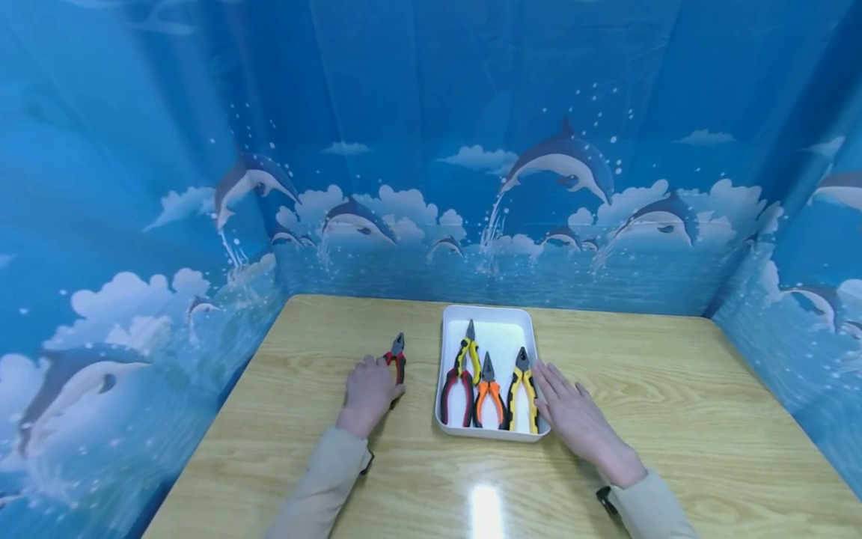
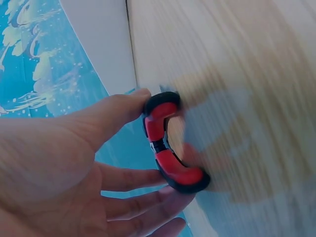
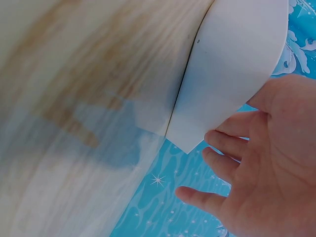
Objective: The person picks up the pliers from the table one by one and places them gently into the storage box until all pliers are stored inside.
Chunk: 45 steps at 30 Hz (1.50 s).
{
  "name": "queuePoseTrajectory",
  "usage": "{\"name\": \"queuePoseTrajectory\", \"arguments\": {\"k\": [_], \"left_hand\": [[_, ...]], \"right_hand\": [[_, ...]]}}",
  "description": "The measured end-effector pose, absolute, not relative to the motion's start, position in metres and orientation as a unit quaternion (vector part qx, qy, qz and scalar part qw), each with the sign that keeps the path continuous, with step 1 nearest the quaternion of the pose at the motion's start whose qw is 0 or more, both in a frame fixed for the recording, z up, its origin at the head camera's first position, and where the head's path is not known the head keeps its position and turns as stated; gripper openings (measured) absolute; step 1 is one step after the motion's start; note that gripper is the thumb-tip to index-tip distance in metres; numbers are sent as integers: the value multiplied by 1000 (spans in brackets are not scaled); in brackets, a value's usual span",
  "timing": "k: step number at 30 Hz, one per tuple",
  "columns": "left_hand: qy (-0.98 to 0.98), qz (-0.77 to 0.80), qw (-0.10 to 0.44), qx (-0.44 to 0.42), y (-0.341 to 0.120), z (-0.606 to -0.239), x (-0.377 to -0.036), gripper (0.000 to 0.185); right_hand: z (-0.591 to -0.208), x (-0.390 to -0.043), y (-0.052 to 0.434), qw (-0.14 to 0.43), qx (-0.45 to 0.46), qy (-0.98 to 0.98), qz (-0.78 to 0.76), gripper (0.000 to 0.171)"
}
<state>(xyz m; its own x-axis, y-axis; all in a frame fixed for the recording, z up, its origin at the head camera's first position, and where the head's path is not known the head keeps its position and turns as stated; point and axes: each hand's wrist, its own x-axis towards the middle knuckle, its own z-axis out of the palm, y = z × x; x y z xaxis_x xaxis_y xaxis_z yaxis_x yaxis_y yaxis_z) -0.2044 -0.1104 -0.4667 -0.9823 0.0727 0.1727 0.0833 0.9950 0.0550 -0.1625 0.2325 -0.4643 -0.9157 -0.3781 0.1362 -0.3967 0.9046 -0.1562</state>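
Left hand (image 1: pixel 367 391) clamped on red pliers (image 1: pixel 397 357) on desk (image 1: pixel 673 389), at 9 o'clock of tray (image 1: pixel 498 322). Right hand (image 1: pixel 572 415) flat, fingers apart, at tray's 4 o'clock edge.

Blues, wood tones and bright tool handles

The curtain (image 1: pixel 431 150) is deep blue, printed with grey-and-white dolphins, white clouds and spray. The table (image 1: pixel 673 389) is pale yellow-tan with brown wood grain. The tray (image 1: pixel 490 322) is plain white. In it lie pliers with red-and-yellow handles (image 1: pixel 461 374), pliers with orange handles (image 1: pixel 489 393) and pliers with yellow-and-black handles (image 1: pixel 522 389). The pliers by the left hand (image 1: pixel 367 393) have red handles (image 2: pixel 168 148) edged in black, though the wrist view is blurred. Both sleeves (image 1: pixel 323 486) look beige.
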Motion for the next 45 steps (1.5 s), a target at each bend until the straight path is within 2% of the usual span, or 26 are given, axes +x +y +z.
{"name": "queuePoseTrajectory", "arguments": {"k": [8, 13, 17, 27, 35, 42, 45], "left_hand": [[-990, -29, 130, -53, -107, -470, -196, 57], [-990, -28, 133, -45, -106, -467, -195, 57], [-992, -45, 113, -34, -106, -468, -197, 59], [-996, -79, 42, 21, -104, -470, -200, 79], [-994, -76, 77, 6, -108, -470, -199, 66], [-992, -114, 53, 20, -109, -468, -204, 58], [-989, -130, 61, 31, -107, -468, -204, 54]], "right_hand": [[-466, -162, 232, 45, 197, -975, 95, 58], [-467, -162, 233, 44, 199, -974, 96, 58], [-466, -162, 232, 47, 196, -975, 95, 57], [-467, -163, 233, 43, 199, -975, 93, 58], [-466, -162, 232, 46, 194, -976, 91, 58], [-465, -162, 232, 46, 193, -975, 96, 58], [-465, -163, 232, 43, 192, -976, 97, 58]]}}
